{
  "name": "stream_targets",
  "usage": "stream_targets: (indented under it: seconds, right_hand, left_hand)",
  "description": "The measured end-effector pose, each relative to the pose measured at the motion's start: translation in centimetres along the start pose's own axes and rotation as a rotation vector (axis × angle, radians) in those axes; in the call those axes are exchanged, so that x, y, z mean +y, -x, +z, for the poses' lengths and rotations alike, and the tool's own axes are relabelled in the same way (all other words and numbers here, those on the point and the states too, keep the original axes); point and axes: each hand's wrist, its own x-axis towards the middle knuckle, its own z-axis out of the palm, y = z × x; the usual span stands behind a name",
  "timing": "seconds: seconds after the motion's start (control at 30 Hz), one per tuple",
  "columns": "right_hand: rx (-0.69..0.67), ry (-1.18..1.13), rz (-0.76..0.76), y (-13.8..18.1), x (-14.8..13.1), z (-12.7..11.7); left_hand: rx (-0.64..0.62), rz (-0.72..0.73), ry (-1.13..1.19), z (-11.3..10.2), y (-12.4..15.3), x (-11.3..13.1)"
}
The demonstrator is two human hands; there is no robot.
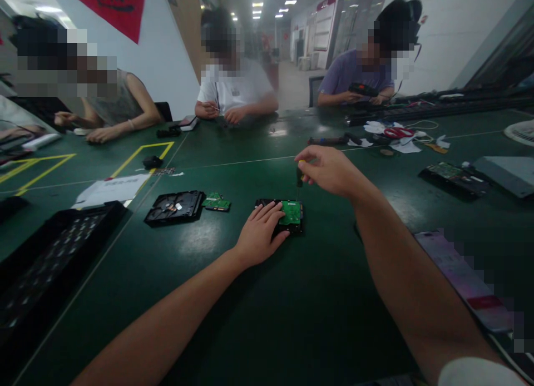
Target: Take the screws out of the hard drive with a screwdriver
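A hard drive with a green circuit board (293, 213) lies on the green table in front of me. My left hand (261, 230) rests flat across its left part, fingers stretched out, and hides some of it. Above the drive's far right corner my right hand (327, 169) is closed on an upright screwdriver (299, 176) with a dark and yellow handle. Its thin shaft points down at the drive's edge; whether the tip touches a screw I cannot tell. To the left lie another black drive body (175, 207) and a loose green circuit board (217, 202).
A long black tray (58, 263) stands at the left, with papers (112, 190) behind it. On the right are another drive (454, 177), a grey box (507, 173) and a phone-like slab (463, 280). Several people sit across the table.
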Motion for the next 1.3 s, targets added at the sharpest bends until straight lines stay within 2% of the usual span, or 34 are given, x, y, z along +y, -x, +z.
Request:
stream_targets:
  seconds: [0.2, 0.47, 0.8, 1.03, 1.3]
  right_hand:
    - [-0.008, 0.038, -0.056, -0.08, 0.02, -0.13]
    - [0.012, 0.031, 0.002, 0.13, -0.45, -0.23]
    - [0.016, 0.071, -0.055, -0.18, 0.13, -0.27]
    - [0.051, 0.05, -0.012, 0.01, -0.24, -0.09]
    - [0.036, 0.05, -0.072, -0.14, 0.04, -0.15]
  left_hand:
    - [-0.001, 0.001, 0.001, 0.01, 0.01, -0.04]
    - [0.014, 0.009, 0.018, -0.04, 0.03, -0.05]
    - [0.003, 0.003, 0.018, -0.21, 0.01, 0.05]
    - [0.007, 0.004, 0.011, -0.12, 0.04, -0.04]
    - [0.004, 0.003, 0.012, -0.07, 0.03, 0.04]
